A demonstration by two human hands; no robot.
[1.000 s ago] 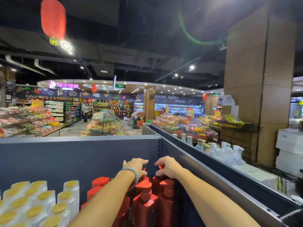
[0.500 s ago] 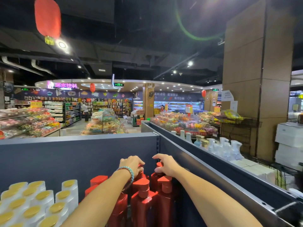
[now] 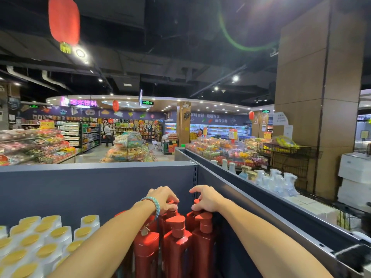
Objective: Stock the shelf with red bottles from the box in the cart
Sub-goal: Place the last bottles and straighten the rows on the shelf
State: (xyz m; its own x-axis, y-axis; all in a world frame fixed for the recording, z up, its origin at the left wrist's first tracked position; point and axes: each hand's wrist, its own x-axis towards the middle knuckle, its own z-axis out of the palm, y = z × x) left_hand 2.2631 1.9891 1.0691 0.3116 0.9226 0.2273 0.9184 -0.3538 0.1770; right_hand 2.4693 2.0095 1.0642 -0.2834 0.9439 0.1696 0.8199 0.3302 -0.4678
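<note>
Supermarket: stocked shelves (image 3: 88, 135), produce displays (image 3: 218, 149)

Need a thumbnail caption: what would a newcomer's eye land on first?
From the bottom edge, the left hand and right hand grip the tops of red pump bottles in the shelf corner. At lower left crowd yellow-capped white bottles, and a red lantern hangs top left.

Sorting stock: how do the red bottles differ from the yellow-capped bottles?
The red bottles are all red with pump tops; yellow-capped bottles are white with flat lids. The left hand and right hand grip red bottles' tops; yellow-capped bottles stand untouched. Both stand upright.
</note>
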